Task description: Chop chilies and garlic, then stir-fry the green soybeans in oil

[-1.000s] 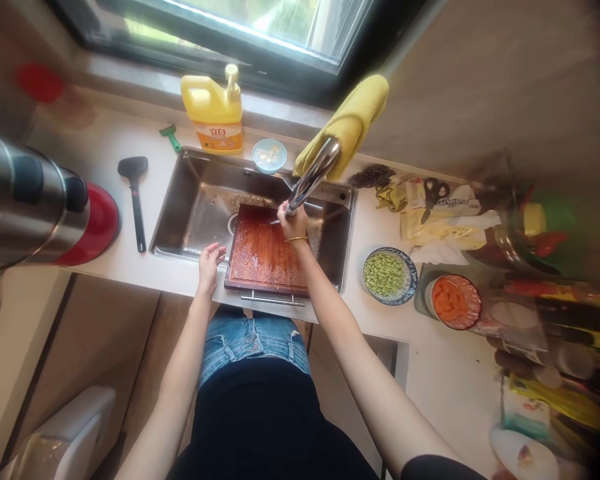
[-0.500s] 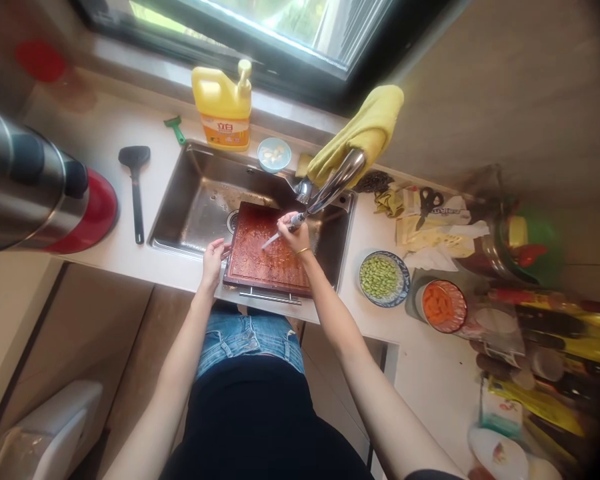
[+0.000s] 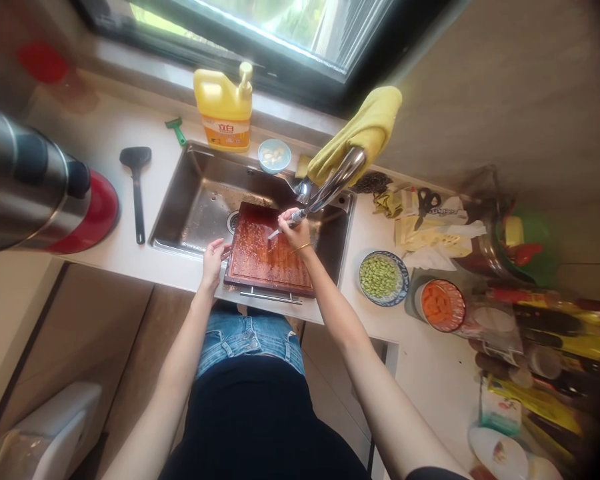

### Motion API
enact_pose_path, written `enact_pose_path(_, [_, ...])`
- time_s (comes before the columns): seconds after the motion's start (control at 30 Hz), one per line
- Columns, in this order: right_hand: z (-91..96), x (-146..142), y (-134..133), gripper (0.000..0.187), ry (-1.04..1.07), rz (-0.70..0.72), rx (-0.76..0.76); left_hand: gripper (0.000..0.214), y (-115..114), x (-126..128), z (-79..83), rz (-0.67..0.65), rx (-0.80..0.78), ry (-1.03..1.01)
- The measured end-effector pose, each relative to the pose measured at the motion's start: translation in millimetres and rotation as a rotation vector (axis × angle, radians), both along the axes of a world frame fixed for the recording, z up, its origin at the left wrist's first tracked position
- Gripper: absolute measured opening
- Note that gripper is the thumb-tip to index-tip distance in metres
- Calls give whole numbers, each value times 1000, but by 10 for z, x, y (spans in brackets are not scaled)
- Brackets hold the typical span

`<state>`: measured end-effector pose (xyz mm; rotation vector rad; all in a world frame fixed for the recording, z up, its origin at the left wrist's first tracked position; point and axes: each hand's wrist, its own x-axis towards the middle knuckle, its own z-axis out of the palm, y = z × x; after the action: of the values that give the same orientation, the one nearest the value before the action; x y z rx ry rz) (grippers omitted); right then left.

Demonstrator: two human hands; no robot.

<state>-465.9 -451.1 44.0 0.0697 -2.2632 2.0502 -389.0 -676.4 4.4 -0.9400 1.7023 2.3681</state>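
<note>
Brown wooden board (image 3: 260, 257) rests over the sink (image 3: 200, 217), seemingly for draining. Your right hand (image 3: 297, 233) clamps its fingers on the tap (image 3: 329, 191) to aim water (image 3: 273, 235); whether fingers of your left hand (image 3: 212, 265) grip the board, I cannot tell.

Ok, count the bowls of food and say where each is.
3: the pale blue bowl behind the sink, the bowl of green beans to the sink's right, and the bowl of orange pieces farther right. More may hide in the blurred clutter at far right.
</note>
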Motion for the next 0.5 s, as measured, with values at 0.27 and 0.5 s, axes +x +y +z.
enact_pose_path(0.27, [431, -127, 49, 16, 75, -85, 99, 20, -13, -18, 17, -15, -30, 3])
enact_pose_path(0.5, [598, -232, 120, 18, 64, 37, 32, 20, 20, -73, 43, -34, -43, 19])
